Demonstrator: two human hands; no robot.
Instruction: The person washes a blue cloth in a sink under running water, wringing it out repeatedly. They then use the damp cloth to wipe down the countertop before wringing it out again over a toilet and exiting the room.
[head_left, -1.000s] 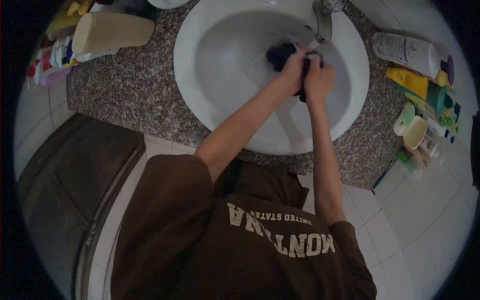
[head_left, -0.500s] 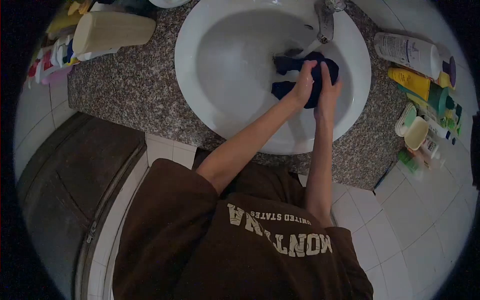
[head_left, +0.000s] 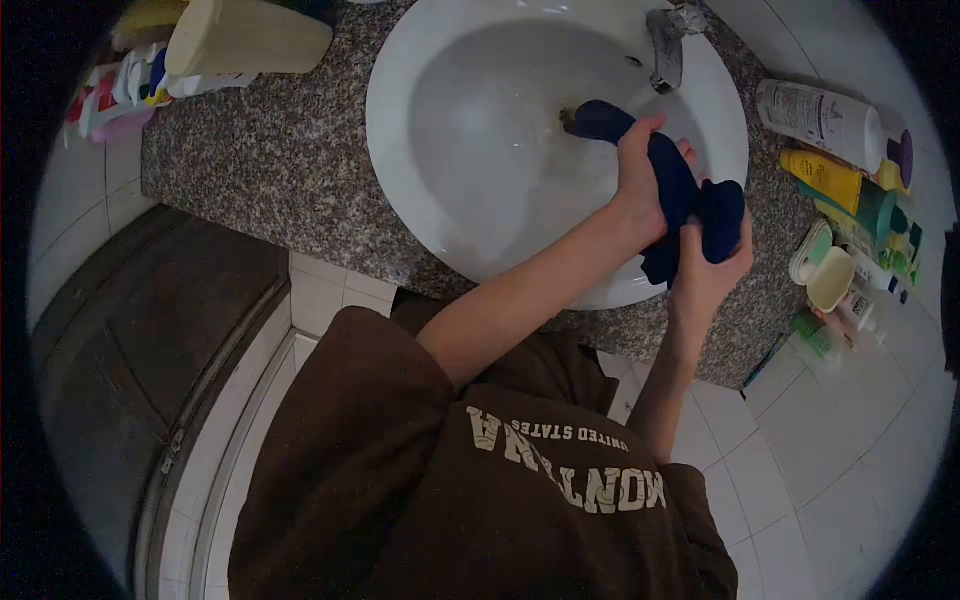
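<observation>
A dark blue sock-like cloth (head_left: 676, 180) is bunched between my two hands over the right side of the white sink (head_left: 470, 215). One narrow end hangs left toward the drain (head_left: 567, 119). My left hand (head_left: 641, 180) wraps around the middle of the cloth, its thumb on the near side. My right hand (head_left: 712, 272) grips a folded bulge of the cloth at the sink's right rim, fingers partly hidden behind it. Above the hands stands the metal faucet (head_left: 667, 50), with no stream visible under its spout.
On the speckled stone counter (head_left: 270, 180) at left lie a cream container (head_left: 248, 38) and several bottles. Along the right wall are a white bottle (head_left: 820, 115), a yellow tube (head_left: 822, 173) and an open soap box (head_left: 830, 278). A dark door (head_left: 150, 330) stands lower left.
Both hands have moved right and toward me, bringing the cloth out from under the faucet. The hands are now farther apart, with the cloth stretched between them. The water stream no longer shows.
</observation>
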